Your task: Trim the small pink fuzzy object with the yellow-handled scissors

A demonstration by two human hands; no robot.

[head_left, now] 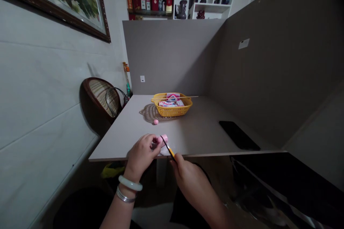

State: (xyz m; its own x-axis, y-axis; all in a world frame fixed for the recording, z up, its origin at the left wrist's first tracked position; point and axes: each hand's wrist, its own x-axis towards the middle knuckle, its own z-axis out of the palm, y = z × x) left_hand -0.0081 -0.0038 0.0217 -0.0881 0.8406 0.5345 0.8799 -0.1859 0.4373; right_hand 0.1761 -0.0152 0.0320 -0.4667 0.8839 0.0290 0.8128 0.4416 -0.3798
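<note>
Because the blades need something steady to bite, I see the left hand [142,154] curling its fingers [149,141] firmly round a pink piece [163,139], held just above the front edge of the bench [204,128]. On my feed, the right hand [188,182] has its fingers [178,161] closed on yellow-handled scissors [170,151], the black blades angled against the pink piece. A small pink ball [156,122] lies nearby, short of the yellow basket [185,103], well behind the hands' working space.
</note>
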